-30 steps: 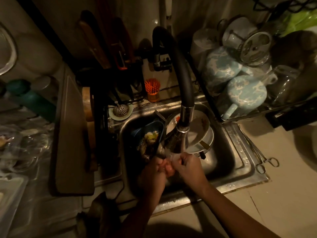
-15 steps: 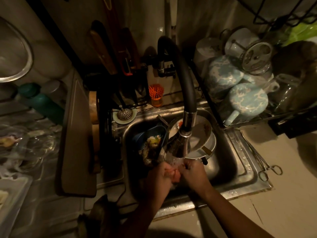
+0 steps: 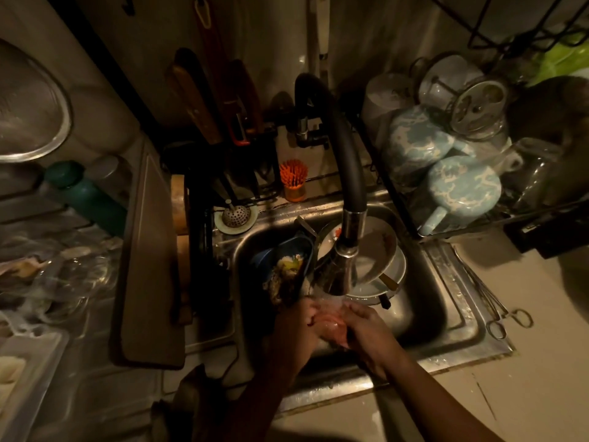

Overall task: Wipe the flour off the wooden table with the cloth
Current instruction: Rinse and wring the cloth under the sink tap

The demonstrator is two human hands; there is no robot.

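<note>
Pink cloth, lower centre, under tap: our left hand and right hand grip it; wiping not yet begun.

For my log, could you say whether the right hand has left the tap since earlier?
No: the right hand stays just below the tap's spray head, over the sink, against the left hand.

Hands gripping pink cloth under faucet – steel sink, dim

Plates in sink, mugs right, board left
</note>
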